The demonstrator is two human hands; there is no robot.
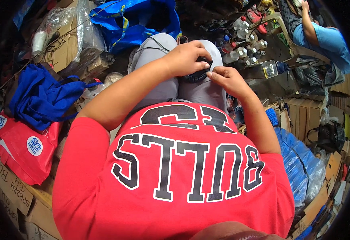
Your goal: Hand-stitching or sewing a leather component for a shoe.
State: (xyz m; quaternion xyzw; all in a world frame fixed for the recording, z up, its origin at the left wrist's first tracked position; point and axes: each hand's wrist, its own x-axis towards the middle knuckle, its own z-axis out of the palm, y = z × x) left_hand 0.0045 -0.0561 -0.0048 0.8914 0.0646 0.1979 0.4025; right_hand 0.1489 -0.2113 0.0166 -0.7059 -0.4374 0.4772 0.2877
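Over my lap, my left hand (188,58) grips a round black ribbed thing (198,76). It looks like a ring or a coil, and I cannot tell its exact kind. The left fingers curl over its top and hide part of it. At the thing's right edge, my right hand (228,81) pinches with thumb and forefinger together. Below both hands are my knees in grey trousers (155,50).
A blue bag (143,22) with yellow-trimmed handles lies beyond my knees. Several plastic bottles (243,54) stand at far right, near a person in a blue shirt (331,44). Blue cloth (43,94) and a red bag (27,150) lie left; cardboard (299,114) and blue plastic (297,160) lie right.
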